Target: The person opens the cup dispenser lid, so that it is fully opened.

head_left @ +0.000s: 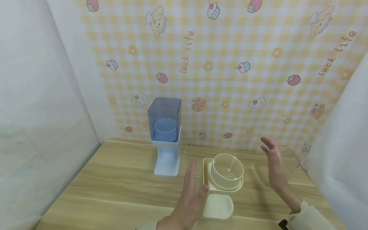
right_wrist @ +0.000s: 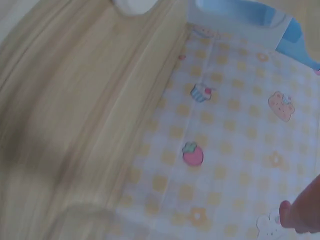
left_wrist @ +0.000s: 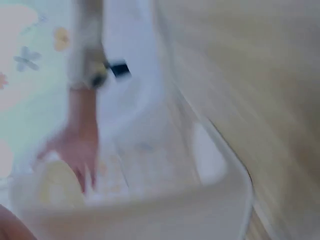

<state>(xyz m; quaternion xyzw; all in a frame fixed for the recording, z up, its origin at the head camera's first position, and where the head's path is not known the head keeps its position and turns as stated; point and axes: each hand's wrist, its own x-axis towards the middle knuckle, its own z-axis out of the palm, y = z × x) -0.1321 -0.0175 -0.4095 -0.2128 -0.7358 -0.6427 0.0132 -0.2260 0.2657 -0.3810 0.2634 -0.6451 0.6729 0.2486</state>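
Observation:
A cream stand point(head_left: 205, 175) rises over a rounded cream foot point(head_left: 218, 207) in the head view. A round, translucent cream cup point(head_left: 228, 171) sits within its raised rim. At the stand's left side is my left hand point(head_left: 188, 196), fingers straight; its thumb overlaps the front left corner, and contact is unclear. My right hand point(head_left: 275, 163) hovers to the right, apart from the stand, its fingers loosely extended and holding nothing. The left wrist view is blurred but shows the cream rim point(left_wrist: 150, 220) close up, with the right hand point(left_wrist: 75, 150) behind it.
Left of the cream stand, a blue stand point(head_left: 167, 164) bears a smoky blue see-through cover point(head_left: 164, 110) with a round cup inside. The wooden table point(head_left: 123, 179) backs onto a yellow checked cloth point(head_left: 224, 83). White sheets point(head_left: 43, 105) hang at both sides.

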